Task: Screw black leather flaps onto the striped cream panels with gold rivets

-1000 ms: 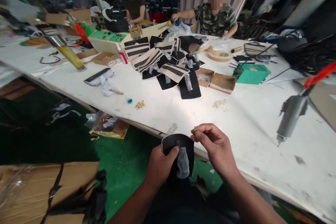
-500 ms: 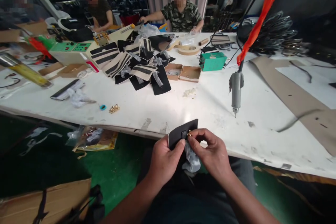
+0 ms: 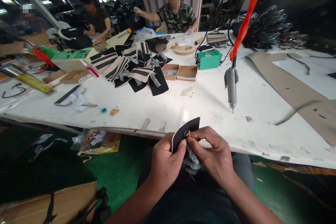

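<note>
A black flap with a pale edge [image 3: 191, 125] is upright over the table's front edge, and my left hand [image 3: 166, 159] grips its left side, thumb on the near face. My right hand [image 3: 214, 148] pinches a small gold-coloured metal fitting [image 3: 188, 133] against a black tab on that face. The fitting's exact kind is too small to make out. Crumpled clear plastic [image 3: 193, 161] hangs below the flap between my hands. To the right, a grey electric screwdriver [image 3: 232, 85] hangs bit-down above the table.
Black and beige striped pieces [image 3: 141, 73] lie heaped mid-table, beside small cardboard boxes [image 3: 187, 73] and a green box [image 3: 209, 59]. Gold fittings [image 3: 114, 111] and a blue ring [image 3: 104, 110] lie at left. A co-worker [image 3: 178, 15] sits across the table.
The flap has turned more edge-on, and my right fingers have brought the gold fitting closer against the tab. The co-worker across has raised one arm. The view has shifted slightly.
</note>
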{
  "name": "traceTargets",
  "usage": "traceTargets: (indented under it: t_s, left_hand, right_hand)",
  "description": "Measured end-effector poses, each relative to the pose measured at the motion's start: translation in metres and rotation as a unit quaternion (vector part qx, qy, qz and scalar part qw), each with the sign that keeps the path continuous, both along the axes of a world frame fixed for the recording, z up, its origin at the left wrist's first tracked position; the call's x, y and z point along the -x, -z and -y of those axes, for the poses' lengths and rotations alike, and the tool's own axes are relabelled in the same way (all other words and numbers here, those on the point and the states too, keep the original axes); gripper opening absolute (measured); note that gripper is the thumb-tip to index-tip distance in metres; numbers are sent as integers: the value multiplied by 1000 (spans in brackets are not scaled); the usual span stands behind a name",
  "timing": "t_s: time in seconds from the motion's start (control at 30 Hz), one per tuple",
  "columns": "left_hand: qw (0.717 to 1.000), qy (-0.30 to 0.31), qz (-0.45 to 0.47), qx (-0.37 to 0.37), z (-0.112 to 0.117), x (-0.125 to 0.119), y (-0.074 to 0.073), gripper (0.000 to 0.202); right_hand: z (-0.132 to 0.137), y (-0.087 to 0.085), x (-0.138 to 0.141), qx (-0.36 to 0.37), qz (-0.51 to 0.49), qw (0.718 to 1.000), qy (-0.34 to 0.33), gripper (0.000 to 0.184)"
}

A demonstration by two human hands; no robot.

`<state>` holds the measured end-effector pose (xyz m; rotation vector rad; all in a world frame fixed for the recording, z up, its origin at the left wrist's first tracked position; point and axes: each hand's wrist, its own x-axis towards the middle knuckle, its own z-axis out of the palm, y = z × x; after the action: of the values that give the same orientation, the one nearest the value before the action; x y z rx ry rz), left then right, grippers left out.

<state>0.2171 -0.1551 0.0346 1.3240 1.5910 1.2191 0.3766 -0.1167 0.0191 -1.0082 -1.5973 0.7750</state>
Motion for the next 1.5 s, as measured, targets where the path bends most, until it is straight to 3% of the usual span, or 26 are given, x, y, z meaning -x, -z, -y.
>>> traceTargets:
  t_s: [0.13, 0.4, 0.6, 0.73, 0.83, 0.9, 0.97, 1.1, 1.23, 1.37, 1.5]
  left_hand:
    - [999, 3, -2, -39, 4, -1, -3, 14]
    - [992, 17, -67, -103, 11, 6, 9, 18]
    - [993, 31, -77, -88, 15, 8, 14, 25]
    - [998, 57, -6, -25, 22, 9, 10, 40]
    - [988, 76, 129, 28, 25, 14, 8, 55]
    - [974, 41, 216, 60, 27, 18, 11, 68]
    - [961, 0, 263, 85, 28, 22, 17, 66]
    - [964, -27, 248, 89, 27, 24, 24, 53]
    - [966, -52, 236, 89, 25, 20, 19, 60]
    - [961, -76, 249, 90, 23, 18, 17, 69]
    - [958, -105, 254, 81, 22, 22, 23, 72]
  right_hand:
    - [4, -1, 3, -15, 12, 1000, 2, 9]
    - [3, 2, 11, -29, 63, 998, 5, 7]
    - [2, 12, 14, -96, 138, 986, 21, 14]
    - [2, 13, 15, -127, 198, 971, 49, 20]
    - [4, 10, 18, -131, 207, 968, 46, 22]
    - [6, 8, 21, -128, 191, 972, 40, 21]
    - [8, 7, 25, -114, 157, 981, 29, 17]
    - [6, 12, 36, -47, 51, 997, 19, 10]
    - [3, 16, 43, -34, 14, 999, 23, 9]
    - [10, 14, 40, -69, 46, 997, 4, 22]
    - [20, 0, 28, -65, 76, 992, -74, 65]
